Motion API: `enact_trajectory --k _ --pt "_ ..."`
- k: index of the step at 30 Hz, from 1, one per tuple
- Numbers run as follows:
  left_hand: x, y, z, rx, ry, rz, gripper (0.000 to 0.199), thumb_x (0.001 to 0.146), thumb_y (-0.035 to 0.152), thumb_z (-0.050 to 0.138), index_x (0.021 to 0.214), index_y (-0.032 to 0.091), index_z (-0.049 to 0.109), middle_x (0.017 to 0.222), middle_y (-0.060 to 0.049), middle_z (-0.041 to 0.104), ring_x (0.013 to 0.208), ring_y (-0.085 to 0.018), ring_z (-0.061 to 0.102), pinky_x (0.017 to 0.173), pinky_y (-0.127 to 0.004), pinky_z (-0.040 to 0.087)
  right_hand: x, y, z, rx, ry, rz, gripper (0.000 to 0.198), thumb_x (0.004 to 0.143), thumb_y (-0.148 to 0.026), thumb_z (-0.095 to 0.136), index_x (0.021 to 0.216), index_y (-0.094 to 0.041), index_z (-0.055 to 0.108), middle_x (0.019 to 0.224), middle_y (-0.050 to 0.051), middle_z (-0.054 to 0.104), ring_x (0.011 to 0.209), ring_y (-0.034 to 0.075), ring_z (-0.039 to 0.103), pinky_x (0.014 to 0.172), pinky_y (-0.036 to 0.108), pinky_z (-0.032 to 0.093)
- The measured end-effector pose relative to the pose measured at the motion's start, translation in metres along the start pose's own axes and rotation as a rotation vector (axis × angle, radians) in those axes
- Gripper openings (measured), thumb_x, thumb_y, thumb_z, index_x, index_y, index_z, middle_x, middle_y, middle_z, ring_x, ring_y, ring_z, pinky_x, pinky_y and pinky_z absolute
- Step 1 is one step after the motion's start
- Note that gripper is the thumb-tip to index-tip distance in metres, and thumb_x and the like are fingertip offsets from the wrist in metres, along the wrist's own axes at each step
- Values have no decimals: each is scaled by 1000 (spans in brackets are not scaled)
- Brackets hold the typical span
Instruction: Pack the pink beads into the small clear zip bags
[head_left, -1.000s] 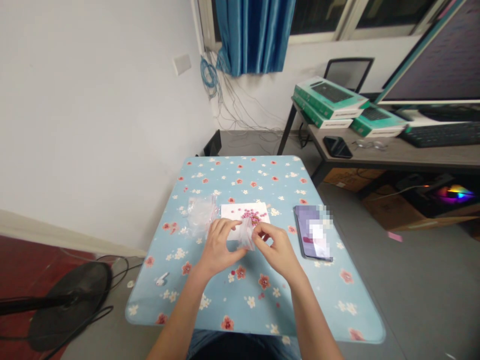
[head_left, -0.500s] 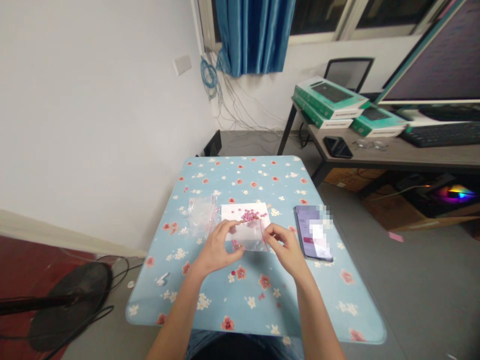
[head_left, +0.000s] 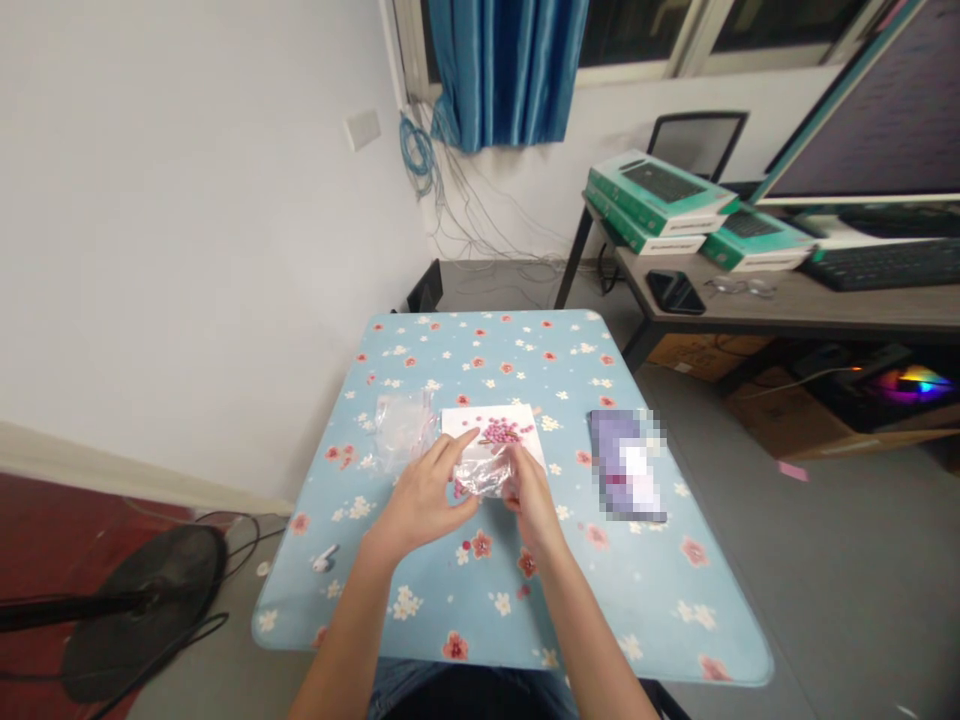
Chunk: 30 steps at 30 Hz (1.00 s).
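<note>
A crinkled clear plastic bag lies between my hands over the lower part of a white sheet. My right hand pinches the bag's right side, fingers and thumb closed on it. Around the bag's left side curves my left hand, thumb and index finger wide apart; whether its other fingers touch the bag is hidden. A heap of small pink beads rests on the sheet, with a thin brownish stick-like piece at its lower edge. More pink beads show near my left palm.
Left of the sheet lies another clear bag. A phone, partly pixelated, is at the right of the flowered table. A white earbud sits at the left. Green keyboard boxes are on the desk beyond.
My right hand has moved left from the red-edged corner of the bag and now grips its side. The bag has bunched up and no longer covers the sheet's lower right. My left hand barely moved.
</note>
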<state>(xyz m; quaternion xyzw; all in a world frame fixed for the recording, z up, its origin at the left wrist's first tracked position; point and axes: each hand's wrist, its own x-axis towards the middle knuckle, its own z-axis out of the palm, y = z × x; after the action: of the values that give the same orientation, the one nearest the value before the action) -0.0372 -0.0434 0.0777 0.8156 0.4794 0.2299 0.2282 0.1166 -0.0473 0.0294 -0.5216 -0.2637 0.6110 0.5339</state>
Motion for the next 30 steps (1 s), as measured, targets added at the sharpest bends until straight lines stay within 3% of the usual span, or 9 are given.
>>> enact_trajectory --k 9,18,24,30 --pt "0 7 -5 -111 60 92 64 77 20 60 136 26 35 90 -1 53 77 -14 50 74 -31 46 5 8 11 372 -11 139 22 70 -40 60 76 -20 51 50 -10 33 36 3 16 32 18 10" --pt "0 13 -8 -135 93 187 45 78 29 67 120 22 53 85 -2 61 78 -16 57 73 -33 49 13 23 16 652 91 246 25 69 -34 68 67 -20 47 49 -9 45 32 2 30 28 14 12" --pt "0 9 -7 -51 247 277 29 78 23 66 106 19 59 97 -5 68 89 -18 62 81 -36 50 8 17 18 741 45 358 21 72 -30 66 72 -18 48 48 -11 47 30 0 28 27 11 12" --pt "-1 12 -16 -44 269 292 31 77 17 63 108 18 60 96 -6 69 87 -18 63 80 -36 51 8 15 20 753 10 378 22 77 -29 60 67 -19 43 43 -12 41 28 1 26 26 10 12"
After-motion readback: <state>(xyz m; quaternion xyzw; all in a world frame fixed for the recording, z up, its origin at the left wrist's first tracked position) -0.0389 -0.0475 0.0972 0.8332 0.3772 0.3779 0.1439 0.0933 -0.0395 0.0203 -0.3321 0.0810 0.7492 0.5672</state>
